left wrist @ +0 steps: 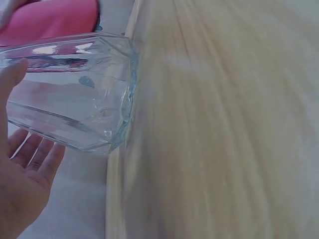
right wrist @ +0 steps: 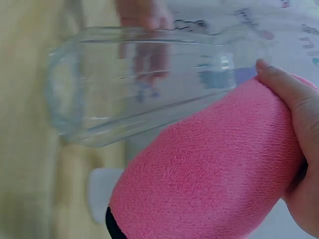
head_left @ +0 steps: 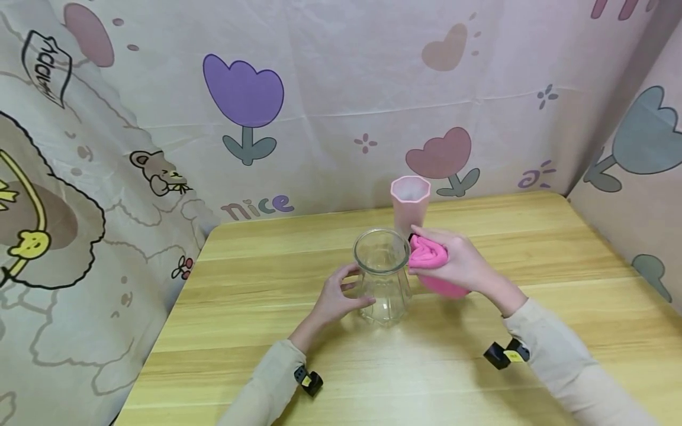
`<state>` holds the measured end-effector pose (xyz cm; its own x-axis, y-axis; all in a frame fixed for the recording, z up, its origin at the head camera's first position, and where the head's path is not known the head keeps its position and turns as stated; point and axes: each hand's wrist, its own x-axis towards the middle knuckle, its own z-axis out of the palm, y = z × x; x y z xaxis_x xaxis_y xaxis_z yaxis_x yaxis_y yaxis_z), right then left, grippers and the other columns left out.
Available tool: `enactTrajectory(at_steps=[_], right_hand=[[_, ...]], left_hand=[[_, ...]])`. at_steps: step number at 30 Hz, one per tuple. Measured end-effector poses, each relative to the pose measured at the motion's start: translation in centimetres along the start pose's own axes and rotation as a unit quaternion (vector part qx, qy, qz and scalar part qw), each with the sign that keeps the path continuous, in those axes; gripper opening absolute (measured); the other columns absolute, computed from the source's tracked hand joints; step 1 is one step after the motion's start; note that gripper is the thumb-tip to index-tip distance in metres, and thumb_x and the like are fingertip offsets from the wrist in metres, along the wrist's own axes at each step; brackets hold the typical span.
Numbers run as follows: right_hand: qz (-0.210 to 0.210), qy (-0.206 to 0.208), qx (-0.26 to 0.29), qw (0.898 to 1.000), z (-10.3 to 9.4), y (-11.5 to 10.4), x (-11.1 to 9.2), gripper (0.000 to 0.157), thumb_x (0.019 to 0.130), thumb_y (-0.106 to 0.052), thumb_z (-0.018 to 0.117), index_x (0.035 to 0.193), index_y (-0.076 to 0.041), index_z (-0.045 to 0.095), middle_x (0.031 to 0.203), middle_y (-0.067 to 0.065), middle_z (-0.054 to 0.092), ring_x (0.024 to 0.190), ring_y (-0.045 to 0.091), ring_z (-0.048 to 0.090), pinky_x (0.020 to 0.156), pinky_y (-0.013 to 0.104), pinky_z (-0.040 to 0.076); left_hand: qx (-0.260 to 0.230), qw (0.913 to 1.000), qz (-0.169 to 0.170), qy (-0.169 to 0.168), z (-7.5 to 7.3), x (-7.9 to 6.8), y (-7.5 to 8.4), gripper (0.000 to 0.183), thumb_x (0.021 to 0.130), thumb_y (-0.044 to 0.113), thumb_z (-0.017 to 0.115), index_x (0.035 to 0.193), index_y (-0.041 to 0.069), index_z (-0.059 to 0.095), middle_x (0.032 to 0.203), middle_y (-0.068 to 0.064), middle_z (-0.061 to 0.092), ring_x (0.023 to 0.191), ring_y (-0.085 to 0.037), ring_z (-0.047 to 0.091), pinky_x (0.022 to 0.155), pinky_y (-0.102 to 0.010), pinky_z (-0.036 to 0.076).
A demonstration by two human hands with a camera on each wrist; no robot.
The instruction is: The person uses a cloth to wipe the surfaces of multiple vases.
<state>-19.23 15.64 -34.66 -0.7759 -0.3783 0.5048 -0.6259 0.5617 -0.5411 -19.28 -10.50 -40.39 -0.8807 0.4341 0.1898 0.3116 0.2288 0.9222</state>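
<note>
A clear glass vase (head_left: 382, 290) with a round rim and faceted sides is upright near the middle of the wooden table. My left hand (head_left: 341, 296) holds it from the left, thumb in front and fingers around the side; the left wrist view shows the thumb (left wrist: 15, 74) against the glass. Just right of the vase, my right hand (head_left: 460, 260) grips a folded pink towel (right wrist: 209, 159) with a dark edge band. The towel's rolled end (head_left: 428, 253) is up beside the vase's rim. Whether towel and glass touch, I cannot tell.
Behind the towel, a tall pink vase (head_left: 410, 204) with a faceted rim stands near the back of the wooden table (head_left: 256, 278). A printed curtain (head_left: 330, 106) hangs along the table's back and sides.
</note>
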Motion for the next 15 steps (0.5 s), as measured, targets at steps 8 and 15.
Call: enactTrajectory(at_steps=[8,15], right_hand=[[-0.034,0.034,0.035,0.998,0.1,0.0,0.3,0.075,0.055,-0.009,0.085,0.121,0.005,0.053,0.114,0.018,0.06,0.105,0.032,0.056,0.092,0.033,0.046],[-0.01,0.043,0.08,0.996,1.1,0.5,0.0,0.074,0.058,-0.006,0.084,0.124,0.004,0.052,0.116,0.017,0.06,0.106,0.031,0.056,0.093,0.014,0.04]], left_hand=[[0.001,0.9999,-0.008,-0.006,0.0,0.1,0.0,0.066,0.069,0.005,0.077,0.126,-0.002,0.045,0.125,-0.017,0.047,0.118,-0.031,0.043,0.096,-0.04,0.044],[-0.007,0.9998,-0.017,-0.004,-0.1,0.2,0.0,0.065,0.068,0.003,0.077,0.125,-0.002,0.046,0.125,-0.017,0.048,0.118,-0.03,0.043,0.096,-0.04,0.044]])
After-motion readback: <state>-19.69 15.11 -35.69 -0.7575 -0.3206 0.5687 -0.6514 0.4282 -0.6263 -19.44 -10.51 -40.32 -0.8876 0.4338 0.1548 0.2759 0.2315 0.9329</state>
